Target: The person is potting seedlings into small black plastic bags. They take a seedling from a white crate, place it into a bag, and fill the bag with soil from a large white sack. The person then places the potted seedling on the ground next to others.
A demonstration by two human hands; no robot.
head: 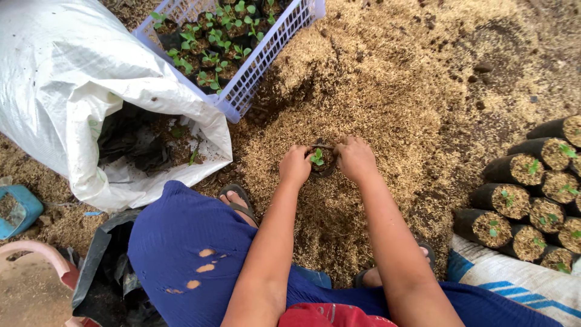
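Both hands, left hand (295, 165) and right hand (356, 157), grip the small black bag (324, 161) with its seedling (317, 157), on the husk pile (375, 103). Pressing too hard could snap the tender stem.

Seedling bag (321, 160) centre on husk pile (387, 103) — crate (254, 66) behind-left, sack (72, 85) left, filled bags (532, 206) right.

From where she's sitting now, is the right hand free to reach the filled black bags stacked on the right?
Probably yes. The right hand is at the small pot, and only loose husk ground lies between it and the stacked bags; it must let go first.
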